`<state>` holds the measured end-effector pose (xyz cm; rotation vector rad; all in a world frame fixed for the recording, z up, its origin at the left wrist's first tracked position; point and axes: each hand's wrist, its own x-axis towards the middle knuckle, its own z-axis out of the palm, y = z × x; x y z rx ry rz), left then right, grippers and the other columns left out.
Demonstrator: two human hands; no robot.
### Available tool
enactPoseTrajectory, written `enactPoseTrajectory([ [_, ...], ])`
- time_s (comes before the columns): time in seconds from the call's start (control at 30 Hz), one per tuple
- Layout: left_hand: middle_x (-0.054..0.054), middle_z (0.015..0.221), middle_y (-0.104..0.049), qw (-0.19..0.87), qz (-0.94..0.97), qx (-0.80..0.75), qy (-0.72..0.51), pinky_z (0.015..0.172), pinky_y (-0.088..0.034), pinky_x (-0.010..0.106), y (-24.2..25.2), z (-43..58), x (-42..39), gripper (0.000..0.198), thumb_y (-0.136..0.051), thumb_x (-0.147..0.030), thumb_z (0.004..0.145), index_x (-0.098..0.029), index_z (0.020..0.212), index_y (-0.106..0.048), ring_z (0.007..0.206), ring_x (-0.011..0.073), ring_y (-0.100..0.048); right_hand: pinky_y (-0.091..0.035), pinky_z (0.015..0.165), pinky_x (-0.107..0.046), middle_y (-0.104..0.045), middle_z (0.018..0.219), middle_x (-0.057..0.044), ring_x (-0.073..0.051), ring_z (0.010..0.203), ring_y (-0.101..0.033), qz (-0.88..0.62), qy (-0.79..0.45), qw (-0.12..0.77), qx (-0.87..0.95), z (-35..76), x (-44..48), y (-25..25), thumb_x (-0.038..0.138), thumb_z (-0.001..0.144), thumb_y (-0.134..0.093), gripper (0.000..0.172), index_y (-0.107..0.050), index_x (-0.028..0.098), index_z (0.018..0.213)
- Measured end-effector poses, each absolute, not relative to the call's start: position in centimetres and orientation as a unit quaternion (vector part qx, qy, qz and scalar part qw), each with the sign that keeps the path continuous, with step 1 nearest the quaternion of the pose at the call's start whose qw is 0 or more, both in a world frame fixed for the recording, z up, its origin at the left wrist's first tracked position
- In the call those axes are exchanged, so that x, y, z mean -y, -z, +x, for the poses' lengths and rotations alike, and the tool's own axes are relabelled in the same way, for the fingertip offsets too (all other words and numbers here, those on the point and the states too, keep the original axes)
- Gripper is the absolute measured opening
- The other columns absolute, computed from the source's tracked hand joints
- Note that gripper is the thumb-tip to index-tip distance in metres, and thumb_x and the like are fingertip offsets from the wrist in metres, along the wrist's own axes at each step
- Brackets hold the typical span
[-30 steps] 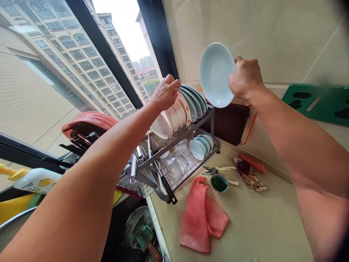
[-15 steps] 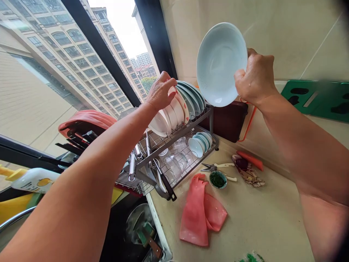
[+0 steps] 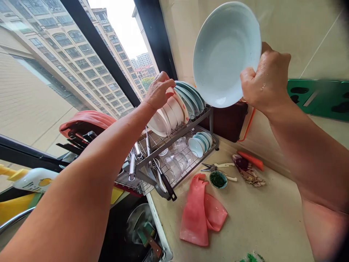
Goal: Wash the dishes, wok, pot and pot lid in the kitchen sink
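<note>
My right hand [image 3: 265,85] is closed on the rim of a pale blue bowl [image 3: 225,54], held up in the air with its hollow facing me, above the dish rack [image 3: 174,145]. My left hand [image 3: 158,91] reaches over to the rack's top tier, fingers curled on the rim of a white bowl [image 3: 177,105] with red dots. That bowl stands in a row of white bowls [image 3: 163,122], with several pale blue plates [image 3: 192,95] behind them. Small blue dishes [image 3: 200,143] and glasses sit on the lower tier.
On the beige counter [image 3: 253,222] lie pink rubber gloves [image 3: 200,211], a small bowl of chopped greens [image 3: 218,179], scissors [image 3: 214,167], a carrot [image 3: 250,160] and vegetable scraps. A green cutting board [image 3: 319,98] leans on the wall. The sink [image 3: 139,229] is below left, a soap bottle [image 3: 32,180] at far left.
My right hand has lifted the blue bowl higher and brought it closer to me. My left hand has stayed on the bowls in the rack.
</note>
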<state>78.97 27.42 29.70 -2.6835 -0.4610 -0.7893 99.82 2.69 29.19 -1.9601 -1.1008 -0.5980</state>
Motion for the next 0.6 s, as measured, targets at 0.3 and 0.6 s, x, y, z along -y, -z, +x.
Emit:
enactPoseTrajectory([
  [0.3, 0.01, 0.112, -0.062, 0.149, -0.931, 0.143, 0.301, 0.095, -0.048, 0.05, -29.3, 79.4, -28.2, 0.046, -0.061, -0.067, 0.085, -0.028, 0.109, -0.067, 0.11, 0.0333, -0.058, -0.049, 0.072, -0.035, -0.061, 0.084, -0.008, -0.021, 0.072, -0.058, -0.787, 0.214, 0.362, 0.452, 96.7, 0.0, -30.2, 0.008, 0.08, -0.049, 0.051, -0.063, 0.013, 0.129],
  [0.6, 0.012, 0.112, -0.063, 0.127, -0.936, 0.155, 0.29, 0.092, -0.049, 0.052, -29.7, 79.3, -27.5, 0.044, -0.06, -0.066, 0.085, -0.027, 0.102, -0.069, 0.113, 0.0356, -0.057, -0.051, 0.079, -0.041, -0.061, 0.078, -0.007, -0.027, 0.077, -0.063, -0.796, 0.199, 0.336, 0.462, 95.6, 0.6, -28.9, 0.013, 0.083, -0.048, 0.053, -0.055, 0.019, 0.135],
])
